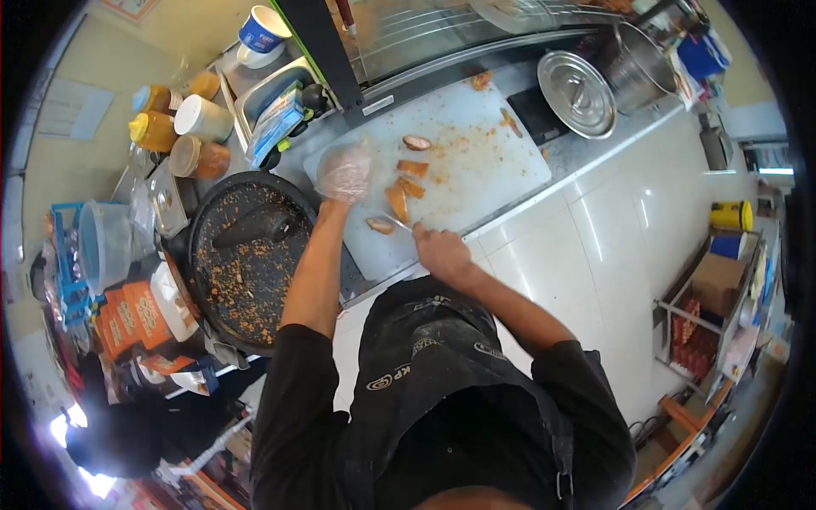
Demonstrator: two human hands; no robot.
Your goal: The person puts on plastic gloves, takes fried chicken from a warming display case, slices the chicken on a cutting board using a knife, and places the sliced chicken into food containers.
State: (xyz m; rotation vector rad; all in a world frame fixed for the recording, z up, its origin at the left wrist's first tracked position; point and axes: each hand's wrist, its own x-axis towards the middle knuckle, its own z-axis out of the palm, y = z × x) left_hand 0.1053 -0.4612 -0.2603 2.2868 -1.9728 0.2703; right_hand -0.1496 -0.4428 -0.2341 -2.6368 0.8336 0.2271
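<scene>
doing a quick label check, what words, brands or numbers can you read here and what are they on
"KP": on the dark apron, beside a round logo; its other print is unclear.
Too small or blurred to read: print on the blue-and-white tub, orange boxes, wall paper, blue packet and white label by the cutting board.

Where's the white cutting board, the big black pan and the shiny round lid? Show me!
White cutting board (503, 174), head view: bare part of its surface.
Big black pan (263, 178), head view: its upper rim.
Shiny round lid (562, 85), head view: metal beside its handle.
</scene>
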